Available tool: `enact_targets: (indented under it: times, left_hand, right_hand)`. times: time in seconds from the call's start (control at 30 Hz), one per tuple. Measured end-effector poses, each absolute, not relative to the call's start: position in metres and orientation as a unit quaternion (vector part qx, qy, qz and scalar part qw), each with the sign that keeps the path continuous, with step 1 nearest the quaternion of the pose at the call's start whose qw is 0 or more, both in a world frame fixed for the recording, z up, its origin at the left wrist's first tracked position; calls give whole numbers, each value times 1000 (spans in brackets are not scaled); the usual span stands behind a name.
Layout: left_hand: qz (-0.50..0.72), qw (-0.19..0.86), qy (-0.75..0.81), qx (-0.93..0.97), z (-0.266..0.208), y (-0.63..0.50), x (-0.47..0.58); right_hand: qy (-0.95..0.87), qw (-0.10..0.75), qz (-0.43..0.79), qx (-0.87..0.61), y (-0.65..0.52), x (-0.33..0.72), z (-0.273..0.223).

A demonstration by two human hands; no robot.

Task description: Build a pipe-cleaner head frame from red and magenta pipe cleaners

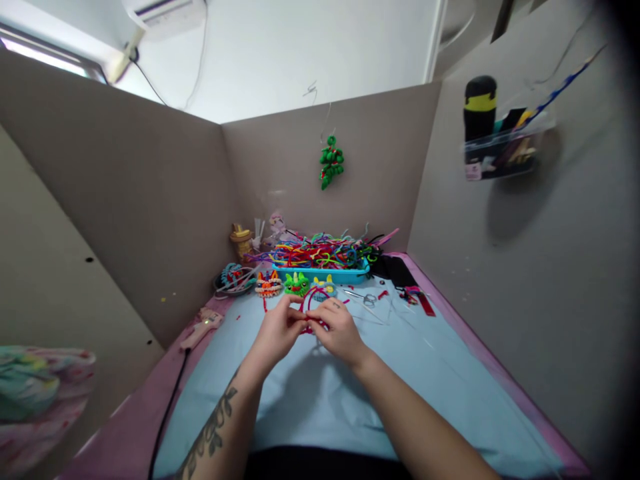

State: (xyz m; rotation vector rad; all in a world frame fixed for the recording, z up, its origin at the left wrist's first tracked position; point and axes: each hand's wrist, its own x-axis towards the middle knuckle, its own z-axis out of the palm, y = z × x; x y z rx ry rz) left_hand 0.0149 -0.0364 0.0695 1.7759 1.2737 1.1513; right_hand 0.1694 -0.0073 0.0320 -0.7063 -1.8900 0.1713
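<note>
My left hand (281, 328) and my right hand (338, 327) meet above the blue table cover, thumbs and fingertips pinched together. Between them are red pipe cleaners (314, 295), bent into loops that rise behind the fingers and partly show below them. The fingertips hide the spot where the strands are gripped. Just beyond the hands stand a small orange and white pipe-cleaner figure (269, 285), a green one (297, 285) and a yellow and blue one (324, 285), the last partly covered by the red loops.
A blue tray (320, 274) heaped with colourful pipe cleaners stands at the back. Scissors (369, 299) lie right of my hands. A pink glue gun (203, 328) with a black cord rests at the left edge. A black flat object (395, 270) lies back right; partitions enclose the table.
</note>
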Motion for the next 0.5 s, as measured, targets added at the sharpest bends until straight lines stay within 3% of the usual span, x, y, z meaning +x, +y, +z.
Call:
enact_targets:
  times: [0.3, 0.5]
  left_hand:
    - [461, 233, 484, 706, 63, -32, 17]
    - [439, 233, 463, 734, 58, -29, 13]
  right_hand:
    - [-786, 527, 112, -304, -4, 168, 31]
    - [-769, 536, 153, -313, -4, 168, 35]
